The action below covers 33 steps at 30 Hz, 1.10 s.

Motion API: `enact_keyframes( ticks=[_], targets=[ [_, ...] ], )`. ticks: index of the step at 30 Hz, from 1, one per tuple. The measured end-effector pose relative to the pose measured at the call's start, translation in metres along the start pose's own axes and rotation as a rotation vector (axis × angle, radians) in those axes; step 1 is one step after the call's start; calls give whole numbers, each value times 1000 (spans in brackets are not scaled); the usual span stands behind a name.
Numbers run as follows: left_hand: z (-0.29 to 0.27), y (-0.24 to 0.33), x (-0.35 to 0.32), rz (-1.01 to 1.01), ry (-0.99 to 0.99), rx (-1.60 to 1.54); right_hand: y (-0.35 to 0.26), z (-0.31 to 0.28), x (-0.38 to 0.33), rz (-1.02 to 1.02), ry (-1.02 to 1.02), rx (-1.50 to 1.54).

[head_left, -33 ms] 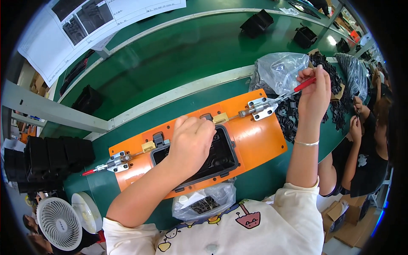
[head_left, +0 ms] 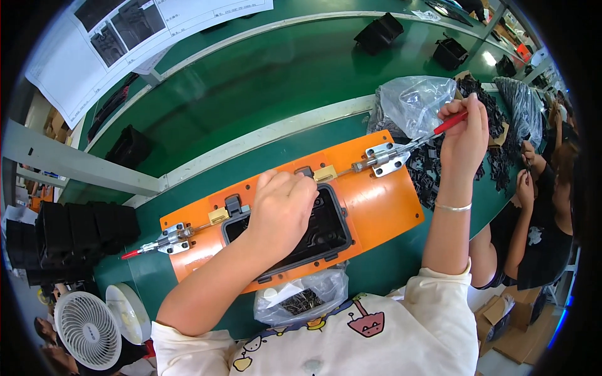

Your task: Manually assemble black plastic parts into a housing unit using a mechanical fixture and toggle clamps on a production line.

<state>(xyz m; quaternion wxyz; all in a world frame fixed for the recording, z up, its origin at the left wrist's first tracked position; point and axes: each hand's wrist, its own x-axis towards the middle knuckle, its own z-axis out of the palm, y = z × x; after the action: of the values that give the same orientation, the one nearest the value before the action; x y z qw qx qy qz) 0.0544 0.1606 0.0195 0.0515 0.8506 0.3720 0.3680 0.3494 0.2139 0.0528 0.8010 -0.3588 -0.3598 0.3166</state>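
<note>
An orange fixture plate [head_left: 382,210] lies at a slant on the green bench. Set in its middle is a black plastic box [head_left: 332,241], open side up. My left hand [head_left: 282,210] is closed at the box's far edge, beside a small black clip [head_left: 305,172]; what its fingers pinch is hidden. My right hand [head_left: 464,128] grips the red handle [head_left: 450,123] of the right toggle clamp [head_left: 380,160], whose rod reaches a brass block [head_left: 325,174]. On the left, another toggle clamp [head_left: 174,239] points its rod at a second brass block [head_left: 219,216] by a black clip [head_left: 233,204].
A clear bag of small metal pins [head_left: 302,302] lies before the plate. Many small black parts [head_left: 428,172] and a plastic bag [head_left: 417,100] are at right. Black boxes [head_left: 88,232] and a white fan [head_left: 88,330] stand left. A co-worker [head_left: 539,219] sits at right.
</note>
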Motion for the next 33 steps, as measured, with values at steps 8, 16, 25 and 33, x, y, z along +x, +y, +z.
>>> enact_keyframes(
  ticks=[8,16,25,33],
  targets=[
    [-2,-1,4,-33,-5,-22,-4,6,7,101,-64,44],
    [-3,0,4,-51,-27,0,-2,10,11,72,17,-45],
    [-3,0,5,-69,-31,-6,-1,27,4,14,183,-93],
    [-2,0,5,-73,-5,-17,19,51,-31,-386,-169,-566]
  ],
)
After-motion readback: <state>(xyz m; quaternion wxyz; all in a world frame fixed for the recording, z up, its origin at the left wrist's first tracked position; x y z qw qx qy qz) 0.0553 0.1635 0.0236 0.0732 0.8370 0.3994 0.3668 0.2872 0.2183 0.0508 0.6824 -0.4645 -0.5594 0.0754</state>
